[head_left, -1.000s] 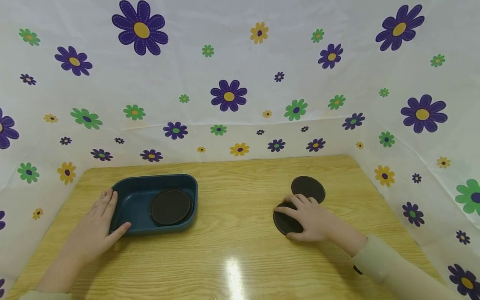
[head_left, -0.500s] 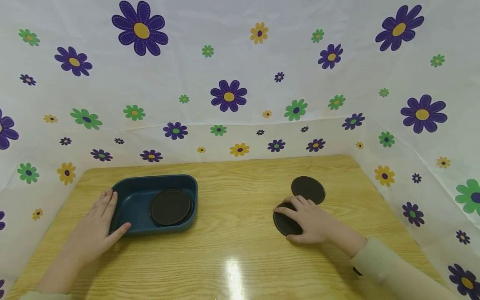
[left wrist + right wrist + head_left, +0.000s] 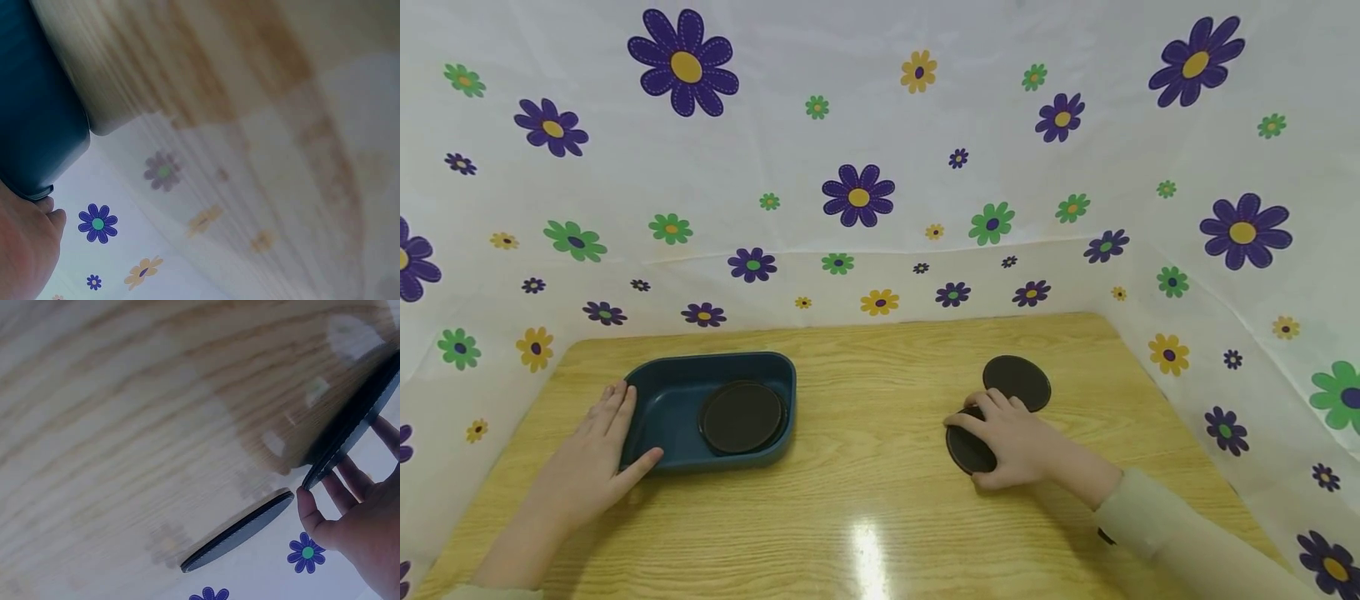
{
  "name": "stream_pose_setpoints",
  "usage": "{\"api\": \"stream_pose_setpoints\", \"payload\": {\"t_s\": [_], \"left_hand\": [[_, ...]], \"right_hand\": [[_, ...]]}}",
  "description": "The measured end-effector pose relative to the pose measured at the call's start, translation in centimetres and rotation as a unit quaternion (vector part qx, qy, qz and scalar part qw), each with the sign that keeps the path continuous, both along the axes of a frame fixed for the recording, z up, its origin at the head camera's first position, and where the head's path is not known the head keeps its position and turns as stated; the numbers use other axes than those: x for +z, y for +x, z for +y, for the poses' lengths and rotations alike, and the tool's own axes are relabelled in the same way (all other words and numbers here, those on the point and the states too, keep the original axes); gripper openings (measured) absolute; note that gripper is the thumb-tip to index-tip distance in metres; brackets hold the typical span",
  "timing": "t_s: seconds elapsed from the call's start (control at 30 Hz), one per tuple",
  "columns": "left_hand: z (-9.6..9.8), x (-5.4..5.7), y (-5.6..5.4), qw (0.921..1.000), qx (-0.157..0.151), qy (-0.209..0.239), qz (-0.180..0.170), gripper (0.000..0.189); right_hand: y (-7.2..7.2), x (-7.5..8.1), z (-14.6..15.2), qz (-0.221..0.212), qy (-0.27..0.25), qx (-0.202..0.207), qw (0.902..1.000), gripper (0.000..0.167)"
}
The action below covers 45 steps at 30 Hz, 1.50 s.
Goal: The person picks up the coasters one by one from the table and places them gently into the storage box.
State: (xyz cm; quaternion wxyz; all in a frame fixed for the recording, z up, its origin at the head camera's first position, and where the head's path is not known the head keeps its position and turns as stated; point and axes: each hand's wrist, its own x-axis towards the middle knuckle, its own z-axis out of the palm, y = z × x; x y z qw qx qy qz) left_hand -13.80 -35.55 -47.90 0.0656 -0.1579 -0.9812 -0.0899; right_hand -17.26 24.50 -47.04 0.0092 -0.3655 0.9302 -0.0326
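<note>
In the head view, my left hand (image 3: 580, 467) rests against the left end of a dark blue tray (image 3: 662, 425), fingers straight along its outside and thumb near the front rim. Black round coasters (image 3: 742, 417) lie stacked in the tray's right half. On the right, my right hand (image 3: 1017, 442) pinches another black coaster (image 3: 967, 447) by its edges, thumb at the near side and fingers at the far side. The right wrist view shows this coaster's stitched edge raised at a tilt above the tabletop. A further coaster (image 3: 1019, 383) lies flat just behind that hand.
The wooden table (image 3: 865, 400) has a glossy surface with a bright reflection near the front. A white cloth (image 3: 790, 167) printed with purple, green and yellow flowers walls it in at the back and both sides.
My right hand has shifted slightly left, and the coaster in its fingers has tilted a little. The left hand and the tray stay put; the head view has shifted slightly.
</note>
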Motion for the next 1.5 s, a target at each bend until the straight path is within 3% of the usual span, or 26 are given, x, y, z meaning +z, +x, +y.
{"api": "stream_pose_setpoints", "payload": {"t_s": [0.6,1.13,1.5], "left_hand": [[0.0,-0.2,0.1,0.9999,-0.005,0.010,0.003,0.100],[0.1,-0.2,0.0,1.0000,-0.002,0.002,0.008,0.100],[0.0,-0.2,-0.1,0.9999,-0.003,0.005,0.009,0.100]], "right_hand": [[-2.3,1.6,-2.3,0.041,0.025,0.004,0.9988,0.076],[-5.0,3.0,-6.4,0.020,0.017,0.006,0.9996,0.079],[-6.6,4.2,-10.9,0.007,-0.005,0.027,0.9996,0.080]]}}
